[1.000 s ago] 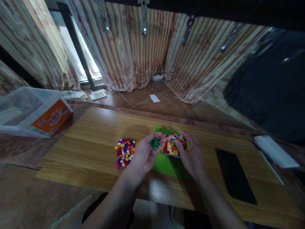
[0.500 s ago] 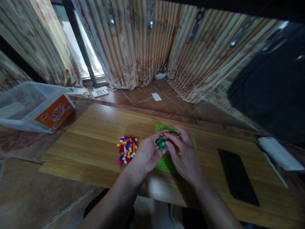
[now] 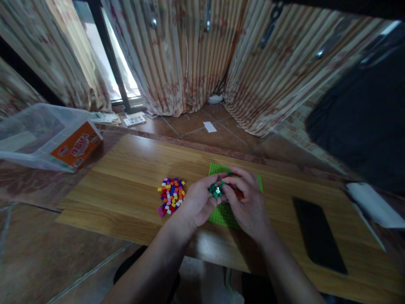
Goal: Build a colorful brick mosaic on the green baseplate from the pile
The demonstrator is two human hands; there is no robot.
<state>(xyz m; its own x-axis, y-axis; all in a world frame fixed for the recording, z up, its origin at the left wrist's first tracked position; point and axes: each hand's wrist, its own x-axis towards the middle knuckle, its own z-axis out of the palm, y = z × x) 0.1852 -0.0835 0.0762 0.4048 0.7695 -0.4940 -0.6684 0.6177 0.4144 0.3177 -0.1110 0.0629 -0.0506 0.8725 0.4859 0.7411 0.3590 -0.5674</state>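
Observation:
A cluster of small dark green bricks [image 3: 216,190] lies cupped in my left hand [image 3: 199,200], over the left part of a light green studded baseplate [image 3: 221,217]. My right hand [image 3: 248,198] is closed, thumb and fingertips brought together at the edge of the green bricks; whether it pinches one is too small to see. Behind its fingers, some red and other coloured pieces show on the baseplate, mostly hidden. To the left of my left hand, a loose pile of small bricks [image 3: 171,196] in several colours lies on the wooden table [image 3: 133,177].
A black flat object [image 3: 319,236] lies on the table to the right, with a white object [image 3: 375,204] beyond it. A clear plastic bin [image 3: 41,135] with an orange label stands at the left. Striped curtains [image 3: 202,63] hang behind; papers [image 3: 134,120] lie on the floor.
The whole view has shifted slightly. My right fingertips have come closer over the green bricks, which now show a bright glint; my left hand stays cupped.

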